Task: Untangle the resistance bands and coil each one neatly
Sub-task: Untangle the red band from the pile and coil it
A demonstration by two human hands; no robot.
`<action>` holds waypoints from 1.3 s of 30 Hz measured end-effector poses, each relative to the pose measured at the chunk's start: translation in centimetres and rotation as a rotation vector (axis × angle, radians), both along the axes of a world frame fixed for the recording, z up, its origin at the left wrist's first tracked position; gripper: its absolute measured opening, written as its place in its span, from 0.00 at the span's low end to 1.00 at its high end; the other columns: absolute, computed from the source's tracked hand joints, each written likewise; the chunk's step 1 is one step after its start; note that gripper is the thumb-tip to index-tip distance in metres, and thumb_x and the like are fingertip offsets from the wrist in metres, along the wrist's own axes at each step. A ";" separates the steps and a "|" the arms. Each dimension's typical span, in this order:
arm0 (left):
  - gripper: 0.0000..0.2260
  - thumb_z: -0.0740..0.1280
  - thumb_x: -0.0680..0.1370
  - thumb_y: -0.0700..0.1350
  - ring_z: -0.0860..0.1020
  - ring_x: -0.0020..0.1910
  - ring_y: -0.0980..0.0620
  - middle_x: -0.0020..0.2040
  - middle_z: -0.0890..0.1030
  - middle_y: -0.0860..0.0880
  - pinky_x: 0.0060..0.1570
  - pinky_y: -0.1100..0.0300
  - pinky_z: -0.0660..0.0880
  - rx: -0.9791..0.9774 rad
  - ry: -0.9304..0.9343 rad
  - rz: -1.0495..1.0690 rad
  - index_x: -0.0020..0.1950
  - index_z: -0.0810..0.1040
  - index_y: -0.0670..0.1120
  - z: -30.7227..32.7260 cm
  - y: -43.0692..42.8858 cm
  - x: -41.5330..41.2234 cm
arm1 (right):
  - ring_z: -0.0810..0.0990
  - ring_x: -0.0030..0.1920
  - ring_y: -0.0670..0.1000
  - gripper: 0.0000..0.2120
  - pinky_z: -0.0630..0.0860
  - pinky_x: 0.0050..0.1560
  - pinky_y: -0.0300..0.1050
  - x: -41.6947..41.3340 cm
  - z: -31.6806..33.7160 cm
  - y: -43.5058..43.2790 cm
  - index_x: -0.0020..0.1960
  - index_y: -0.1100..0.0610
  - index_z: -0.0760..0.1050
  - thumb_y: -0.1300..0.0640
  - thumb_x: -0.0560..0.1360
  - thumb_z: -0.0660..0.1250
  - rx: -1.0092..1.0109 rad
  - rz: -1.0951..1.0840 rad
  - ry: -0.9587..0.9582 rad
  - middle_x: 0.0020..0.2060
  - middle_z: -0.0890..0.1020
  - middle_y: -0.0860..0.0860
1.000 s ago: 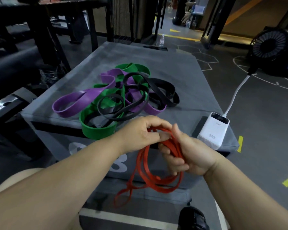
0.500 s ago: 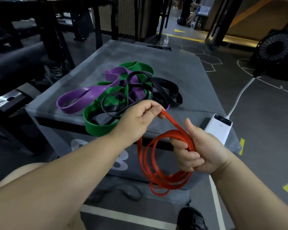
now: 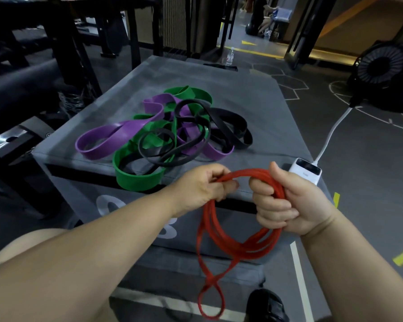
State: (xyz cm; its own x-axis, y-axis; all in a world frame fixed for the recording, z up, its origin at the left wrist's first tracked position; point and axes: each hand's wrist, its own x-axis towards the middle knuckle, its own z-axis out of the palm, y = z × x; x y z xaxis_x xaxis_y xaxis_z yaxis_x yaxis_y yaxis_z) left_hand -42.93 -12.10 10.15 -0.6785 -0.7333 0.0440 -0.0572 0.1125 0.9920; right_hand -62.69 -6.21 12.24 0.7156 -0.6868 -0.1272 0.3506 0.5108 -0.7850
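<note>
Head view: a red resistance band (image 3: 220,231) is part-coiled between both hands, held in the air just in front of the grey plyo box (image 3: 254,96).

Nearest, the band's lowest loop hangs loose in a figure-eight twist; wound in as it is, it would likely leave a kink in the coil. The left hand (image 3: 205,184) pinches several strands at the top, and the right hand (image 3: 282,201) is clenched round the gathered loops; a slack grip could let the springy coil burst open. Beyond, the green band (image 3: 137,182), purple band (image 3: 96,151) and black bands (image 3: 228,113) lie knotted on the box. The white power bank (image 3: 305,170) sits just beside the right hand; a swinging loop could snag its cable (image 3: 330,133).
</note>
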 end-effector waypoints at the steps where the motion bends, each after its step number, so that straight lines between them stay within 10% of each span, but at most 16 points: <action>1: 0.03 0.68 0.76 0.41 0.74 0.31 0.56 0.31 0.75 0.50 0.39 0.62 0.72 0.052 0.066 0.038 0.43 0.75 0.45 0.1 -0.2 0.1 | 0.64 0.20 0.41 0.17 0.68 0.26 0.34 -0.3 0.1 0.1 0.42 0.56 0.75 0.43 0.78 0.65 -0.010 -0.020 0.042 0.24 0.66 0.45; 8: 0.14 0.78 0.63 0.39 0.75 0.25 0.56 0.26 0.75 0.51 0.24 0.66 0.69 0.222 0.170 0.037 0.39 0.73 0.44 0.3 -1.1 0.7 | 0.68 0.18 0.44 0.18 0.70 0.25 0.37 -0.2 0.6 0.6 0.33 0.53 0.75 0.41 0.68 0.74 -0.105 -0.223 0.214 0.19 0.70 0.46; 16: 0.29 0.74 0.56 0.71 0.74 0.32 0.59 0.33 0.79 0.54 0.37 0.69 0.71 0.129 0.095 -0.026 0.39 0.74 0.48 -1.1 -1.3 0.5 | 0.77 0.40 0.54 0.15 0.66 0.55 0.51 -0.9 0.1 -0.5 0.45 0.61 0.74 0.52 0.79 0.55 -0.077 -0.156 -0.179 0.24 0.66 0.49; 22: 0.08 0.73 0.71 0.45 0.69 0.27 0.62 0.40 0.79 0.51 0.26 0.69 0.62 0.173 0.060 -0.055 0.44 0.76 0.46 -0.5 -1.3 0.8 | 0.75 0.32 0.52 0.16 0.71 0.48 0.50 -1.5 0.5 -0.2 0.50 0.63 0.72 0.54 0.82 0.51 -0.097 -0.137 -0.223 0.26 0.68 0.50; 29: 0.15 0.71 0.66 0.41 0.75 0.30 0.60 0.42 0.85 0.50 0.22 0.67 0.57 0.225 0.056 0.010 0.52 0.76 0.47 -0.1 -0.8 0.8 | 0.68 0.26 0.52 0.18 0.78 0.40 0.47 -2.0 0.7 0.2 0.55 0.65 0.72 0.53 0.85 0.50 -0.111 -0.043 -0.160 0.35 0.82 0.53; 39: 0.15 0.75 0.67 0.44 0.73 0.28 0.61 0.42 0.84 0.48 0.23 0.67 0.56 0.312 0.183 -0.070 0.48 0.73 0.47 -0.3 -1.3 1.2 | 0.67 0.24 0.48 0.16 0.76 0.36 0.41 -2.4 0.9 0.3 0.53 0.61 0.72 0.52 0.84 0.51 -0.133 0.044 -0.068 0.27 0.68 0.48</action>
